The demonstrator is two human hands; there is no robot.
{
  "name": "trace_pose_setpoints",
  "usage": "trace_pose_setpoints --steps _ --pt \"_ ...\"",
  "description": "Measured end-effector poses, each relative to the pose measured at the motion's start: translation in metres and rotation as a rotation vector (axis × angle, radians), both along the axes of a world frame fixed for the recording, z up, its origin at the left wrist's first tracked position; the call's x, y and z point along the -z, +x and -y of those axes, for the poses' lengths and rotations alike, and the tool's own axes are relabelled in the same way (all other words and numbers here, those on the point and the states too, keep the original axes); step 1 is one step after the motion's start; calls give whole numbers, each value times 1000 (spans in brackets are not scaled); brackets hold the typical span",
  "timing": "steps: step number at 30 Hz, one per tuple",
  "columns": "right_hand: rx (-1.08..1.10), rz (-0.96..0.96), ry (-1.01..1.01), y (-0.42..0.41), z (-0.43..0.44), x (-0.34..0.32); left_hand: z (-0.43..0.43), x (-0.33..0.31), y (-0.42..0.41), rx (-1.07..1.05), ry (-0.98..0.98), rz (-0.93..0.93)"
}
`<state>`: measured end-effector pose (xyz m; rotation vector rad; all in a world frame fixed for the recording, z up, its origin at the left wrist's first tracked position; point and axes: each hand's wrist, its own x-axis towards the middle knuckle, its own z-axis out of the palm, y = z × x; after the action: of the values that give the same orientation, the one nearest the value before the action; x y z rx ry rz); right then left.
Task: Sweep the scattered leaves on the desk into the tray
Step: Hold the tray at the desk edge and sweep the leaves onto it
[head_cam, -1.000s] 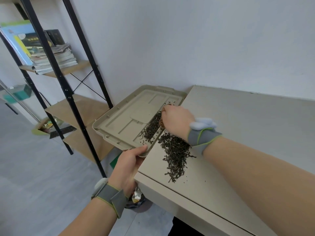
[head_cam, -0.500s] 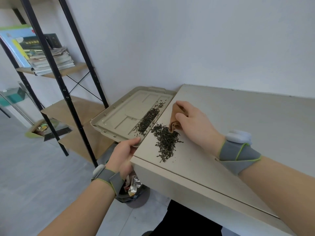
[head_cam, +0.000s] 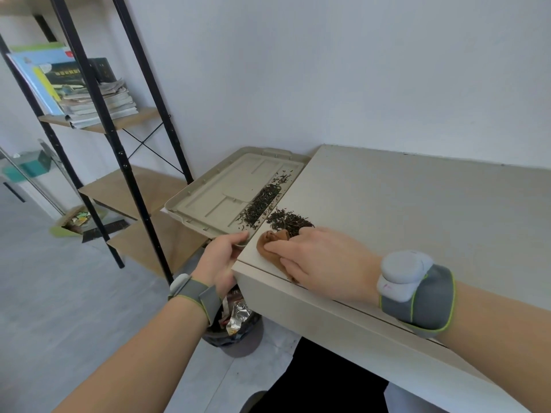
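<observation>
I see my left hand [head_cam: 219, 259] gripping the tray [head_cam: 190, 217] at the desk [head_cam: 402, 204] edge, my right hand [head_cam: 325, 260] holding a cloth [head_cam: 269, 244] beside the leaves [head_cam: 287, 220].

Plain white wall [head_cam: 328, 70], grey floor [head_cam: 59, 323], black-framed wooden shelf [head_cam: 161, 189] with stacked books [head_cam: 122, 104], bin [head_cam: 235, 335] below
</observation>
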<state>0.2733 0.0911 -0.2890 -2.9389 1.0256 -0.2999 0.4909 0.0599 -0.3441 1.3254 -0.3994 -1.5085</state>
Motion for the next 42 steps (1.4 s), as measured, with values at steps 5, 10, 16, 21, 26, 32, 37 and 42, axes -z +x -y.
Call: trace_pose_setpoints --steps 5,10,16,21,26,32,37,42 --pt "66 -44 -89 -3 38 1 8 8 3 6 3 -15" --pt "154 -36 -119 -5 73 -1 11 12 7 4 -3 -23" --pt "260 200 25 -14 81 -9 9 9 6 9 -4 -50" --pt "492 435 70 -53 68 -6 6 5 4 -7 -6 -56" --pt "772 179 20 -86 47 6 8 6 4 1 -3 -60" --pt "789 51 -15 -33 44 11 9 9 6 -21 11 -57" --pt "715 124 22 61 83 5 11 6 5 -4 0 -65" --pt "642 199 158 96 107 3 5 8 5 13 -3 -93"
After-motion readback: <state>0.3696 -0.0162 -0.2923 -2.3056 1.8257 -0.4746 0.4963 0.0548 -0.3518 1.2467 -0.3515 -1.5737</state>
